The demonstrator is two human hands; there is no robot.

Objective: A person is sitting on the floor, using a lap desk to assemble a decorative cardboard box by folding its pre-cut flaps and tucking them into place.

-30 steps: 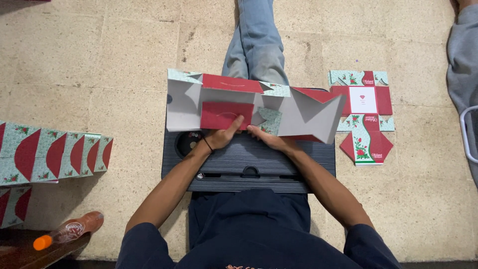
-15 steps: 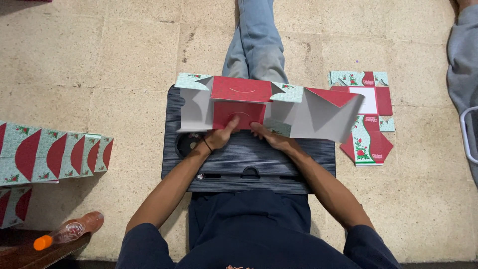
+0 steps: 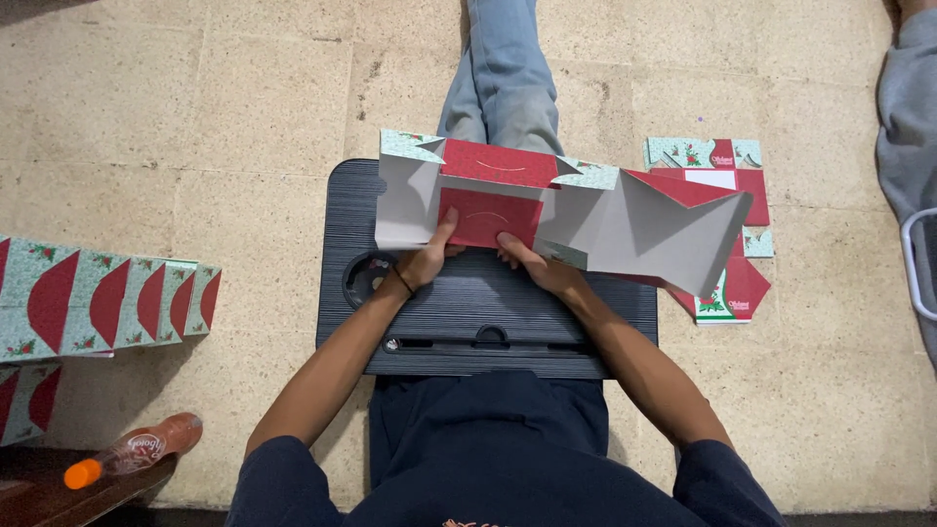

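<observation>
Head view: the cardboard box blank (image 3: 547,210) lies half-folded on the black lap bench (image 3: 488,322), over the person's legs. To fold well, press along the scored crease of the red panel and keep both side flaps square. The left hand (image 3: 425,259) and right hand (image 3: 532,263) are narrowly closed, each pinching the red panel's near edge. Folded boxes (image 3: 98,298) stand on the floor at left; flat blanks (image 3: 727,166) lie at right.

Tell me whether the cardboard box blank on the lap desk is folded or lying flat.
Partly folded. The box blank has grey panels standing up from the lap desk, while the left hand and right hand press its red flap.
</observation>
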